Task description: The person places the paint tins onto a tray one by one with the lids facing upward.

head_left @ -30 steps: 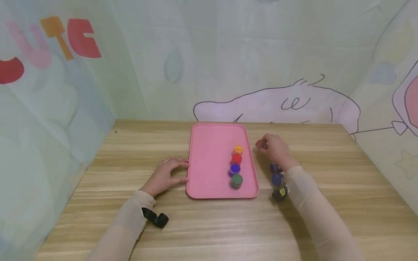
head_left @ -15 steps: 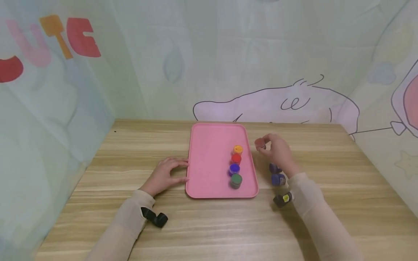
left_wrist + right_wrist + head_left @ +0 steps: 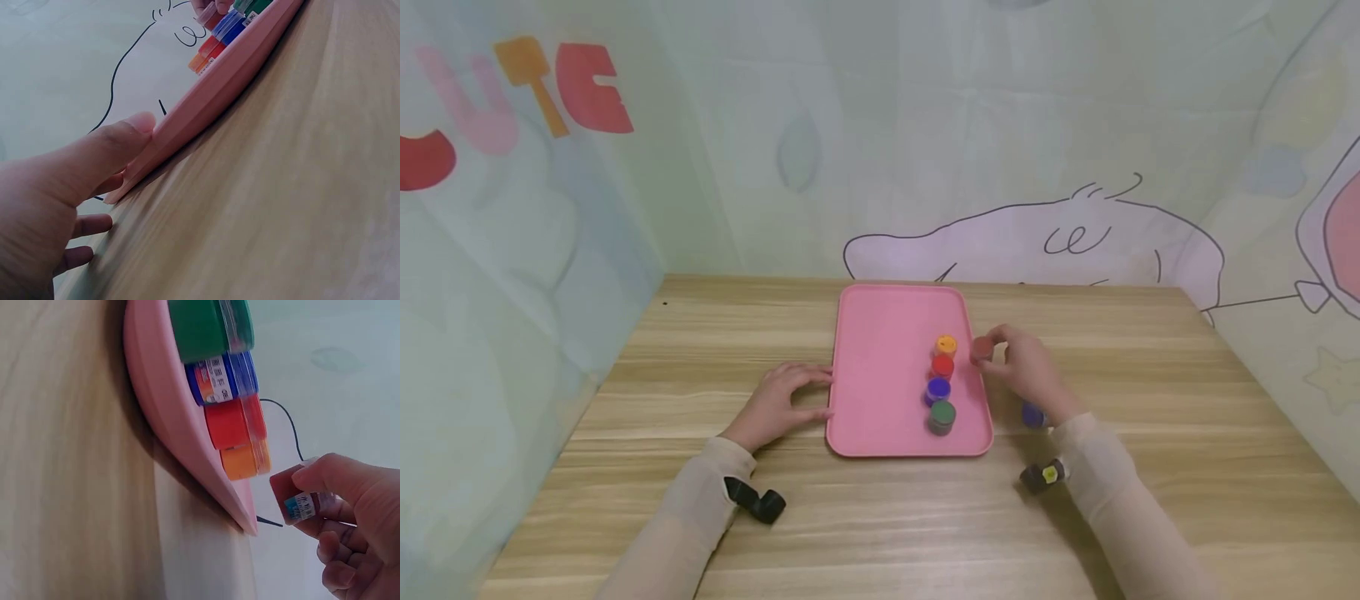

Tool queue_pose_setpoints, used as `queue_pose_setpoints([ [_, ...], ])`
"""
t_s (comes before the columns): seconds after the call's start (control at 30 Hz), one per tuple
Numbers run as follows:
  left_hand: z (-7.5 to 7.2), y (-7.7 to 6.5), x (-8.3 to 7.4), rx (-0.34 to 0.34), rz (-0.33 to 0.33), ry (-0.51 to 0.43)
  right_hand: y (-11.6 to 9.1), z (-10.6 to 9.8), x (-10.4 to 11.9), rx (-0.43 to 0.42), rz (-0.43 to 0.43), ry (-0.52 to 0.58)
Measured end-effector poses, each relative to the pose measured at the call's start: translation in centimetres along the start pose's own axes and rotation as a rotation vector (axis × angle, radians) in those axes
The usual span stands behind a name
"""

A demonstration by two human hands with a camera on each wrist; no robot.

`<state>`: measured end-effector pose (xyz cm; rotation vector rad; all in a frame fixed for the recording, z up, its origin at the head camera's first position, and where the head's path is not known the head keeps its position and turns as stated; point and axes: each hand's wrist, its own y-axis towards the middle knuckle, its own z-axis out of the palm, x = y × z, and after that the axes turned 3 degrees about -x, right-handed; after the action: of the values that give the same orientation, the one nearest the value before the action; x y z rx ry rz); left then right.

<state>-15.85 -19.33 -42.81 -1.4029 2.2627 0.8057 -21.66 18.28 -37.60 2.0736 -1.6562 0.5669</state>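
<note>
In the head view my right hand (image 3: 1028, 367) pinches a small reddish-brown paint jar (image 3: 982, 349) between thumb and fingers, at the right rim of the pink tray (image 3: 880, 375). The right wrist view shows this jar (image 3: 299, 497) tilted, with a label on its side. A row of paint jars stands along the tray's right part: orange (image 3: 946, 345), red (image 3: 942, 367), blue (image 3: 937, 391) and green (image 3: 942, 417). My left hand (image 3: 778, 404) rests with spread fingers against the tray's left edge, thumb (image 3: 140, 123) touching its rim.
A dark blue jar (image 3: 1033, 414) lies on the wooden table (image 3: 910, 525) under my right forearm, partly hidden by it. Black wrist cameras sit at the left cuff (image 3: 756, 500) and right cuff (image 3: 1042, 476). A printed cloth (image 3: 760, 125) hangs behind the table.
My right hand has carried the brown jar left and nearer, from beside the tray to its right rim. Its wrist now covers a dark jar seen before. The left hand stays put.
</note>
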Motion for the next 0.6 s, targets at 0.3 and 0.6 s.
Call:
queue_pose_setpoints([
  [0.3,0.0,0.0,0.0,0.005,-0.004,0.003,-0.2,1.0,0.5,0.001,-0.062,0.026],
  [0.6,0.0,0.0,0.0,0.0,-0.002,-0.006,-0.2,1.9,0.4,-0.015,-0.076,0.005],
])
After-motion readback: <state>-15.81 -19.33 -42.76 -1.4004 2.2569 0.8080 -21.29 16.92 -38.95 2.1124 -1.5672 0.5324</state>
